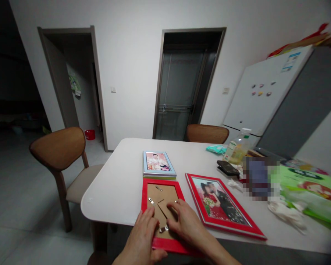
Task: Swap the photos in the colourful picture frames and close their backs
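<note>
A red picture frame lies face down at the table's near edge, its brown backing board upward. Small metal clips and a thin dark strip show on the board. My left hand grips the lower left side, fingers over the border and thumb at the bottom edge. On the right side, my right hand touches the board, its thumb and index finger bent and apart. Another clip sits between my hands. Beyond the frame, a light blue framed photo lies face up.
To the right lies a red framed couple photo. Past it are a black wallet-like object, a bottle, crumpled tissues and a green tissue pack. Chairs stand left and behind the white table.
</note>
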`<state>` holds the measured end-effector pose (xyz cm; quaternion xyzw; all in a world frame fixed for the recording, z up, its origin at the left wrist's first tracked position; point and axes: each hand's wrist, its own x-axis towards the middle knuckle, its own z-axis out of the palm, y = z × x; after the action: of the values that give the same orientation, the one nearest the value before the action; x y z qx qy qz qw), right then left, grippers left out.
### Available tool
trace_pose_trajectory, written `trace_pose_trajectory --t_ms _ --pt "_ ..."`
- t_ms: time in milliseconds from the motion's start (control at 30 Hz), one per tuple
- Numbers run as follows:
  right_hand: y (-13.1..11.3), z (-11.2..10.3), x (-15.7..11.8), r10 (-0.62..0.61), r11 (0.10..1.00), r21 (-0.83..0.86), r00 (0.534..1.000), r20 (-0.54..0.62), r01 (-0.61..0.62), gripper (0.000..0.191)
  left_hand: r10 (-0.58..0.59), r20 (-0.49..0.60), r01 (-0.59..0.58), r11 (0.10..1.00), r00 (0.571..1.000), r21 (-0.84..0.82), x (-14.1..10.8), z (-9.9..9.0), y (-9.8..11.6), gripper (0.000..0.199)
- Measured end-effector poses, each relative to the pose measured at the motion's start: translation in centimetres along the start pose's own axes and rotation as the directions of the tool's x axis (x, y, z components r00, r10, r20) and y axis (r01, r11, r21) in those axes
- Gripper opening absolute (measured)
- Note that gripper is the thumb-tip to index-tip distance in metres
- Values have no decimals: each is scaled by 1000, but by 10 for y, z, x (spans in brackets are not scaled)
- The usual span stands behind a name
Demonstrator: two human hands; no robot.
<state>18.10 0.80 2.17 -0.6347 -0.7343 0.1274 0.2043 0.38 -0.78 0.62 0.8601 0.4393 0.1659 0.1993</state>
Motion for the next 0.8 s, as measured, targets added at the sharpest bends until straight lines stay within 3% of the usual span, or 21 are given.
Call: trace_pose_trajectory --t_ms 167,267,400,533,600,667,800 --pt "-3 -10 9 21 999 31 1000 -12 -21 35 24 -98 -41 984 995 -173 1 5 -8 77" --pt "-9 -21 11 21 999 32 999 -41 -19 33 -99 -206 14 926 974 -378 5 2 -7 68" --pt "-33 -27 13 -67 994 77 993 -99 74 29 -330 -317 27 728 889 -685 14 -8 -9 46" --pt "-50 -20 15 -149 963 214 985 -91 165 32 -472 -285 -34 472 834 -881 16 -21 -30 44" --pt "-44 -18 17 -143 956 243 985 -99 163 34 -519 -234 -33 367 822 -930 10 -29 -46 50" --pt "-27 -19 19 -84 976 187 989 -124 107 35 -563 -192 -3 319 804 -948 2 -38 -64 54" --pt "17 -18 19 105 992 -57 987 -118 -112 37 -607 -158 116 386 779 -915 -11 -52 -94 56"
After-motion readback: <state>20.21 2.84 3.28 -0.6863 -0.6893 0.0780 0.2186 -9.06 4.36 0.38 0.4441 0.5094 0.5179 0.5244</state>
